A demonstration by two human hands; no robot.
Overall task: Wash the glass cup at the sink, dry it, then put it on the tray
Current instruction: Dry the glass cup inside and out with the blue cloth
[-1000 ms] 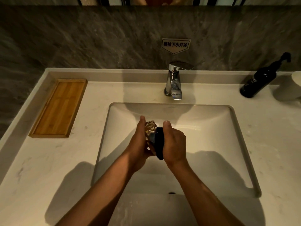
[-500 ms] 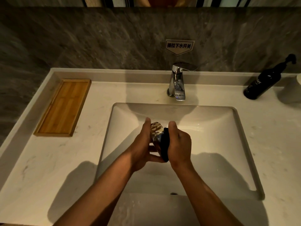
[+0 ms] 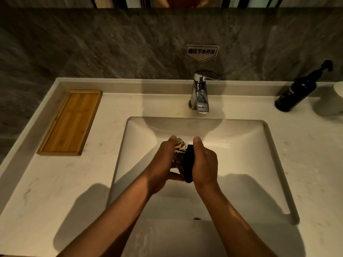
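the glass cup [image 3: 179,147] sits between both hands over the middle of the sink [image 3: 246,145], lying roughly on its side with a patterned, faceted wall showing between the thumbs. the left hand [image 3: 163,164] is wrapped around the cup from the left side, fingers curled under it and thumb up along its wall. the right hand [image 3: 205,164] is closed around a dark cloth [image 3: 189,166], pressing it against the right side of the cup, so the cup is pinched between a bare palm and the cloth. no water runs from the faucet [image 3: 200,93], and the basin looks only lightly wet near its front edge, so the washing seems to be done and this looks like the drying step, though whether the dark thing is a drying cloth or a scrubbing pad cannot be told for certain. how dry the glass is cannot be judged either. the wooden tray [image 3: 70,123] lies well apart on the counter [image 3: 55,182] to the left of the basin, with nothing on it. what is left, by this reading, is finishing the wipe, then carrying the cup left and setting it on the tray.
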